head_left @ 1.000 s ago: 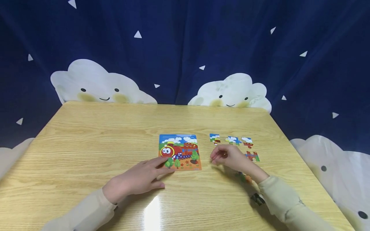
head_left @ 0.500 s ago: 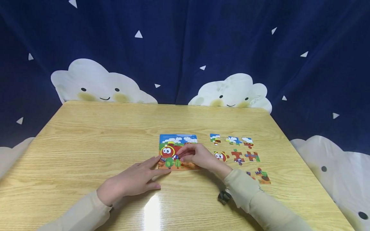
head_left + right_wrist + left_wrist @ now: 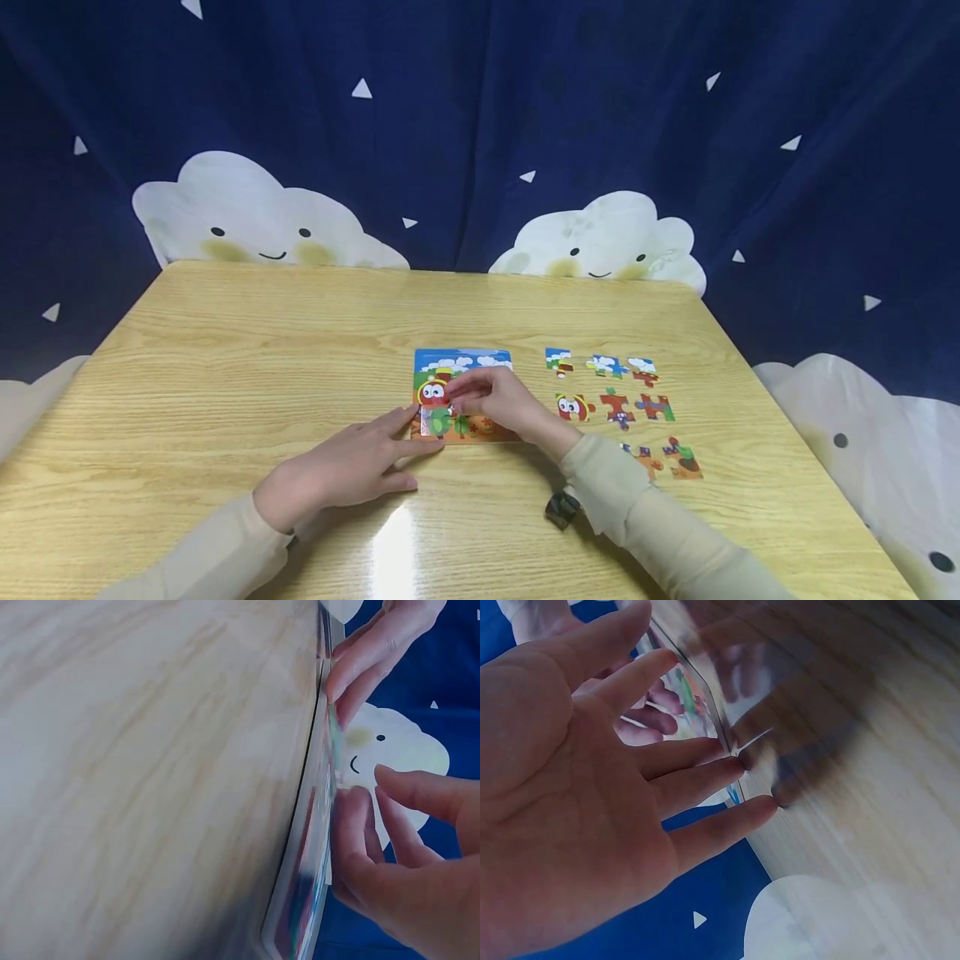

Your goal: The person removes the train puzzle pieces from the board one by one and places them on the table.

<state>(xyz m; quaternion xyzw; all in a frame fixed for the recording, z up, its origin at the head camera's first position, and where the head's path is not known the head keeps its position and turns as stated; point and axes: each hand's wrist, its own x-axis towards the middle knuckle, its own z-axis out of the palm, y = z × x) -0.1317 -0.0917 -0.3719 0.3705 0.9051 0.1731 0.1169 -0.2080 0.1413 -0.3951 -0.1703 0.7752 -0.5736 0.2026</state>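
The left hand lies flat at the lower-left corner of a square picture board with a red train printed on it, its fingertips at the edge. Over that same corner, the right hand holds its bent fingers at the upper-right edge of a pale-shining puzzle piece with a green tree. The right wrist view shows the right hand low along the board's edge. In the left wrist view the left hand has its fingers spread at the board's edge.
Several loose puzzle pieces lie in rows to the board's right, among them a piece with the train's eyes and a sky piece. A wood-grain table carries everything. Behind it hangs a dark blue curtain with clouds.
The right hand has moved left from beside the loose pieces to the board's lower-left corner. A tree piece now shows there. The left hand has shifted slightly back towards the board's edge.
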